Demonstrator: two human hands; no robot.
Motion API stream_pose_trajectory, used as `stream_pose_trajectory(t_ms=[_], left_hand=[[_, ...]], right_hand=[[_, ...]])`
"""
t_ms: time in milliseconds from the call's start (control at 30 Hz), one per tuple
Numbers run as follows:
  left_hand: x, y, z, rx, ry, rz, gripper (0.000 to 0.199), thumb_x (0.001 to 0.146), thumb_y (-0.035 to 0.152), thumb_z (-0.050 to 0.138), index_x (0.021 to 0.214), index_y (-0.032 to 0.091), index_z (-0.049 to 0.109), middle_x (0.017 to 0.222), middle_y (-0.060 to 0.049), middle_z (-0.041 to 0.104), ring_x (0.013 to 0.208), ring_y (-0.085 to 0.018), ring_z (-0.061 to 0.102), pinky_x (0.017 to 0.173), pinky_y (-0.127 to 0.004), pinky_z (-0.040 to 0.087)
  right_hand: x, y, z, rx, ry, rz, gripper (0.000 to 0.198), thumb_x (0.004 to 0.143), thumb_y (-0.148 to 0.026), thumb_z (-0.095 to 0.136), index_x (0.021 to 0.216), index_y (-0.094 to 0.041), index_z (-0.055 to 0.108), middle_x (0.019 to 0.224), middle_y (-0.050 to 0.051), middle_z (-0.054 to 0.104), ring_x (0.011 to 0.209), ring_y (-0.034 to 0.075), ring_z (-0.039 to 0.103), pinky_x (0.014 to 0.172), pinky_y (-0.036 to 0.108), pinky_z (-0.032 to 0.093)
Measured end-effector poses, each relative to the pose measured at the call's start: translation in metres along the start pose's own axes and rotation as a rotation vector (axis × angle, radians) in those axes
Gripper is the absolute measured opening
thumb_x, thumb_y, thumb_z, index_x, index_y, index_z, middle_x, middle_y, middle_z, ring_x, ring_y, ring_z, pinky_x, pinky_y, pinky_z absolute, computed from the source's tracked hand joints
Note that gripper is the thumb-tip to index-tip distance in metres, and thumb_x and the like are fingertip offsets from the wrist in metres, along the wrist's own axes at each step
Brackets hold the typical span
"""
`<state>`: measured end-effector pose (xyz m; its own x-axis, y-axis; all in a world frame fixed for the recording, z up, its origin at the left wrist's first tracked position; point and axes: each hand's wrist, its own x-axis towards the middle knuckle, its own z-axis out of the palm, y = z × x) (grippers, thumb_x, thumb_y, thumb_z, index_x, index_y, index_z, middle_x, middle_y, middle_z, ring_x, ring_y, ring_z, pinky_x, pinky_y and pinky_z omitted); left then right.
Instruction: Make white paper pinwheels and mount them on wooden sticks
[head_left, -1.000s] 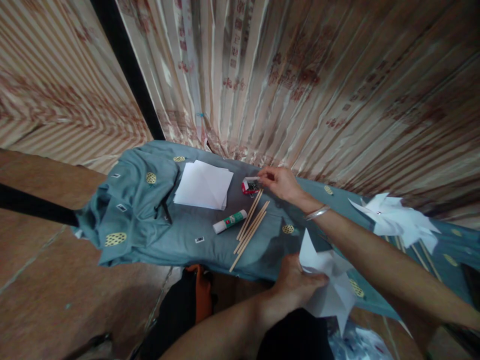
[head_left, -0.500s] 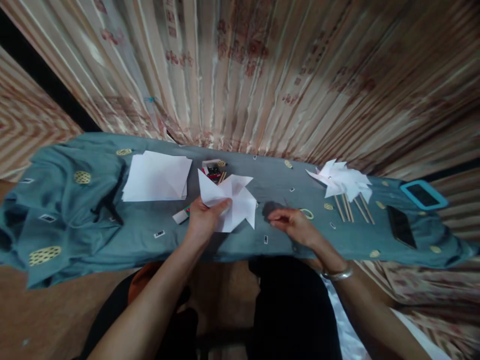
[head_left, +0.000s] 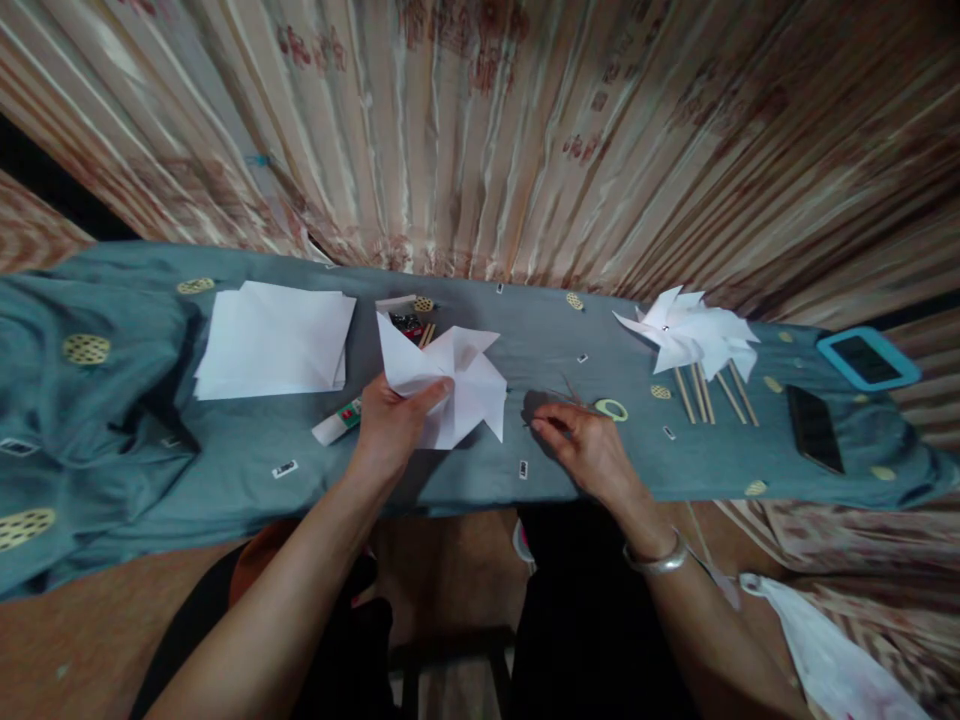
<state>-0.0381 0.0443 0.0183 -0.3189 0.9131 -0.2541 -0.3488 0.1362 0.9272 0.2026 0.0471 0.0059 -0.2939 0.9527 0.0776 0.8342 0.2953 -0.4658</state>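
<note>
My left hand [head_left: 394, 420] is closed on a folded white paper pinwheel [head_left: 476, 385], its thumb pressed near the centre and its blades spread outward. To the right, my right hand [head_left: 589, 445] hovers low over the cloth with thumb and fingertips pinched together. A tiny dark thing may be between those fingertips, but it is too small to name. Just beyond that hand lies a pale yellow-green ring [head_left: 611, 409]. Beside my left hand is a white tube [head_left: 337, 422] with a green and red label, partly covered by the hand.
A stack of white paper [head_left: 274, 340] lies on the left. Behind the pinwheel are wooden sticks [head_left: 427, 335] and a small box. Finished-looking pinwheels [head_left: 697, 335] on sticks, a dark phone [head_left: 815, 428] and a blue-framed tablet [head_left: 870, 358] lie rightward on the grey-blue cloth [head_left: 450, 490].
The view has shifted slightly. My left hand keeps its hold on the pinwheel, which is tilted a little differently. My right hand stays pinched, now lower over the cloth.
</note>
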Motion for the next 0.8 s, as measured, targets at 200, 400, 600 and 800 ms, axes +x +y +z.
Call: stream_pose_trajectory(t_ms=[200,400,600,800], left_hand=[[-0.004,-0.004,0.009,-0.045,-0.037,-0.042,0.030,0.051,0.027,0.086,0.071,0.013,0.070,0.066,-0.001,0.071,0.058,-0.013,0.060,0.060,-0.024,0.047],[-0.006,-0.007,0.017,-0.085,-0.063,-0.097,0.033,0.050,0.026,0.086,0.074,0.012,0.069,0.069,-0.001,0.071,0.060,-0.013,0.060,0.061,-0.024,0.048],[-0.008,-0.009,0.023,-0.061,-0.081,-0.105,0.033,0.050,0.028,0.086,0.075,0.013,0.070,0.071,-0.003,0.072,0.060,-0.015,0.063,0.061,-0.026,0.050],[-0.011,-0.008,0.027,0.004,-0.071,-0.059,0.032,0.051,0.026,0.083,0.077,0.012,0.071,0.072,-0.003,0.073,0.063,-0.017,0.065,0.062,-0.028,0.051]], right_hand=[[0.000,-0.009,0.013,-0.147,-0.110,-0.034,0.018,0.091,-0.023,0.058,0.100,-0.016,0.073,0.100,0.011,0.076,0.095,0.027,0.071,0.085,0.038,0.054],[-0.004,-0.017,0.011,-0.245,-0.148,-0.118,0.020,0.090,-0.014,0.053,0.093,-0.016,0.072,0.090,0.011,0.074,0.088,0.027,0.070,0.078,0.037,0.055],[-0.008,-0.009,0.011,-0.095,-0.078,-0.107,0.022,0.085,-0.010,0.051,0.085,-0.020,0.071,0.084,0.009,0.073,0.083,0.025,0.068,0.074,0.037,0.054],[-0.007,0.003,-0.015,0.517,0.276,0.187,0.007,0.077,-0.030,0.070,0.081,-0.026,0.074,0.078,0.000,0.075,0.071,0.019,0.067,0.070,0.034,0.055]])
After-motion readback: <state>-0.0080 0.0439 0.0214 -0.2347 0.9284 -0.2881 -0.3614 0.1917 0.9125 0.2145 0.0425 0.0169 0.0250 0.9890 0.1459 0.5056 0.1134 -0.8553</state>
